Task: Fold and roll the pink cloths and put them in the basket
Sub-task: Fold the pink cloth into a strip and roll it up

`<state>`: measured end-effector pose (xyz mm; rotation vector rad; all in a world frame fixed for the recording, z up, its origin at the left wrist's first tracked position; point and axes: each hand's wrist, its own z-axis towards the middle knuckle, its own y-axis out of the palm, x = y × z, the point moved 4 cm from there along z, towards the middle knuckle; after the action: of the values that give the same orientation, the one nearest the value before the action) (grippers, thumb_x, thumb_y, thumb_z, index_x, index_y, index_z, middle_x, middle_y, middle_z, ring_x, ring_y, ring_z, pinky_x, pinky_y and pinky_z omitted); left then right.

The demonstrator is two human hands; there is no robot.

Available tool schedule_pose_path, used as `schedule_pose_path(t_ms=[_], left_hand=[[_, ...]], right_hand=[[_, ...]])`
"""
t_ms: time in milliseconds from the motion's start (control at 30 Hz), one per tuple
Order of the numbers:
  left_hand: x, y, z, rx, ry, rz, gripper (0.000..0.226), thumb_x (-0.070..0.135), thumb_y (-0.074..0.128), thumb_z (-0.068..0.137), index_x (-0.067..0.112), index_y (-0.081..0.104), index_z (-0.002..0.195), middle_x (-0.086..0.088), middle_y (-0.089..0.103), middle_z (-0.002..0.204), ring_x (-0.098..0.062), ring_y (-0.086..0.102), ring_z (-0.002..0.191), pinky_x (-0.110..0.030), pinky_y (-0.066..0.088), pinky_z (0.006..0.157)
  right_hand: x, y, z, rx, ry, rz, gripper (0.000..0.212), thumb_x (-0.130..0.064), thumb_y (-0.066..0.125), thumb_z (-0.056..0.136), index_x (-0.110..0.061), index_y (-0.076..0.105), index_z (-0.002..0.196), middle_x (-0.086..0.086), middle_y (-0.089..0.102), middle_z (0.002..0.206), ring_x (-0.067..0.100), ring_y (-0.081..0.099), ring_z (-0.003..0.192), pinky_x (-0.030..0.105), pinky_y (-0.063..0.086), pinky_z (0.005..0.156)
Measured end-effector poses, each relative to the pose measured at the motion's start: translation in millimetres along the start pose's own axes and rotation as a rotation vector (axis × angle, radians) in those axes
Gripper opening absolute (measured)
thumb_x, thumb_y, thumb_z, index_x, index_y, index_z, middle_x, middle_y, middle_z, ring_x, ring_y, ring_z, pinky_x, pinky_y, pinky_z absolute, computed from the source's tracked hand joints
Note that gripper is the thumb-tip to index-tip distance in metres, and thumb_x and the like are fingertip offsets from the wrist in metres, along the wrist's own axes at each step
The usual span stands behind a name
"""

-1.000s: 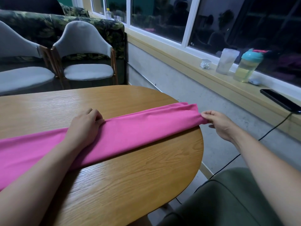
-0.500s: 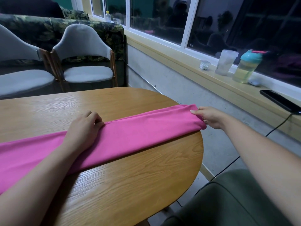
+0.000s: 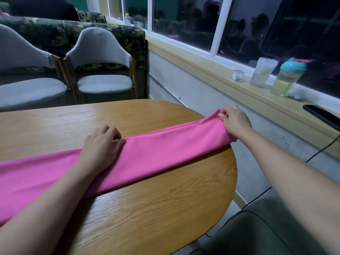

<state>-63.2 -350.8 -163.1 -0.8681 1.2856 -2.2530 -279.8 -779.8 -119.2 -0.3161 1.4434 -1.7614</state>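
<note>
Currently, the pink cloth [image 3: 156, 150] lies folded into a long narrow band on the wooden table [image 3: 165, 208], running from the lower left edge of the frame up to the table's rounded rim at centre right. One end passes out of view at the left; the other end just overhangs the rim. My left hand [image 3: 100, 144] rests on the band at frame centre, palm down, with the fingers curled narrowly over the far long edge and the thumb tip touching the fold, holding the fabric against the table. My right hand [image 3: 234, 122] is at the right end of the band, its fingers [image 3: 223, 116] bent tightly and pinching the bunched end of the cloth at the rim. Both forearms enter from the bottom of the frame, and the left one crosses over the cloth. A dark green cushion [image 3: 266, 230] occupies the lower right corner. Two grey upholstered chairs [image 3: 103, 70] stand beyond the table at upper left, with a leaf-patterned sofa [image 3: 55, 32] behind them. Along the window ledge [image 3: 211, 70] at upper right stand a frosted cup [image 3: 262, 72] and, just beside it, a bottle [image 3: 287, 78] with a teal lid; a dark phone [image 3: 320, 115] lies further right.
</note>
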Motion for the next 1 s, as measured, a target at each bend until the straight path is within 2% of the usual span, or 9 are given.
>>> schedule_pose_path(t_ms=[67, 167, 333, 467, 600, 733, 833, 900, 1000], left_hand=[[1, -1, -1, -0.005, 0.004, -0.006, 0.018, 0.045, 0.067, 0.097, 0.028, 0.062, 0.097, 0.002, 0.057, 0.100, -0.027, 0.055, 0.098, -0.048, 0.048, 0.082], [1, -1, 0, -0.005, -0.016, -0.002, 0.016, 0.046, 0.068, 0.097, 0.030, 0.062, 0.096, 0.005, 0.058, 0.099, -0.025, 0.054, 0.100, -0.047, 0.044, 0.083], [-3, 3, 0, -0.016, -0.094, 0.031, 0.017, 0.042, 0.062, 0.101, 0.026, 0.059, 0.098, 0.000, 0.061, 0.105, -0.031, 0.056, 0.104, -0.050, 0.044, 0.087], [-5, 4, 0, -0.021, -0.135, 0.052, 0.017, 0.043, 0.058, 0.103, 0.026, 0.059, 0.100, -0.001, 0.061, 0.109, -0.031, 0.056, 0.106, -0.051, 0.042, 0.088], [-6, 5, 2, -0.043, -0.155, 0.072, 0.022, 0.049, 0.054, 0.103, 0.027, 0.059, 0.102, 0.000, 0.061, 0.112, -0.030, 0.055, 0.108, -0.052, 0.042, 0.091], [-3, 6, 3, -0.051, -0.164, 0.065, 0.025, 0.054, 0.054, 0.102, 0.029, 0.056, 0.099, 0.000, 0.060, 0.111, -0.030, 0.055, 0.109, -0.052, 0.042, 0.091], [-5, 6, 2, -0.054, -0.163, 0.050, 0.022, 0.051, 0.054, 0.103, 0.029, 0.055, 0.100, 0.000, 0.061, 0.112, -0.030, 0.054, 0.108, -0.051, 0.041, 0.089], [-5, 5, 2, -0.049, -0.164, 0.034, 0.019, 0.049, 0.054, 0.103, 0.030, 0.053, 0.101, 0.000, 0.062, 0.112, -0.029, 0.054, 0.107, -0.051, 0.040, 0.089], [-5, 2, 1, -0.029, -0.181, 0.001, 0.020, 0.051, 0.058, 0.100, 0.032, 0.052, 0.103, 0.003, 0.061, 0.111, -0.028, 0.055, 0.108, -0.051, 0.040, 0.091]], right_hand=[[2, 1, 3, -0.008, 0.068, 0.141, 0.022, -0.038, 0.050, 0.108, -0.019, 0.055, 0.098, 0.003, 0.058, 0.096, 0.026, 0.056, 0.087, 0.038, 0.042, 0.075], [4, 4, 9, -0.038, 0.156, 0.282, 0.024, -0.036, 0.051, 0.109, -0.014, 0.058, 0.109, 0.006, 0.060, 0.099, 0.028, 0.055, 0.092, 0.037, 0.038, 0.075], [1, 18, 23, -0.098, 0.149, 0.172, 0.019, -0.033, 0.051, 0.109, -0.016, 0.060, 0.105, 0.009, 0.059, 0.100, 0.030, 0.056, 0.089, 0.037, 0.042, 0.074], [-8, 26, 33, -0.118, 0.164, 0.059, 0.022, -0.031, 0.050, 0.109, -0.017, 0.063, 0.098, 0.013, 0.065, 0.106, 0.034, 0.061, 0.095, 0.041, 0.051, 0.081], [-12, 21, 41, -0.085, 0.184, 0.187, 0.023, -0.036, 0.055, 0.107, -0.014, 0.062, 0.105, 0.008, 0.061, 0.107, 0.032, 0.059, 0.100, 0.038, 0.046, 0.082], [-6, 16, 43, -0.209, 0.267, 0.477, 0.035, -0.049, 0.070, 0.097, -0.015, 0.065, 0.094, 0.005, 0.068, 0.102, 0.023, 0.062, 0.090, 0.034, 0.046, 0.072], [-8, 23, 43, -0.378, 0.262, 0.423, 0.030, -0.037, 0.072, 0.099, -0.009, 0.072, 0.110, 0.008, 0.069, 0.109, 0.022, 0.063, 0.092, 0.033, 0.047, 0.073], [-13, 24, 49, -0.298, 0.190, 0.358, 0.028, -0.033, 0.064, 0.105, -0.011, 0.070, 0.119, 0.006, 0.065, 0.114, 0.026, 0.061, 0.105, 0.033, 0.042, 0.084], [-24, 24, 55, -0.167, 0.065, 0.251, 0.022, -0.034, 0.055, 0.107, -0.021, 0.070, 0.115, 0.007, 0.066, 0.119, 0.030, 0.060, 0.114, 0.034, 0.040, 0.089]])
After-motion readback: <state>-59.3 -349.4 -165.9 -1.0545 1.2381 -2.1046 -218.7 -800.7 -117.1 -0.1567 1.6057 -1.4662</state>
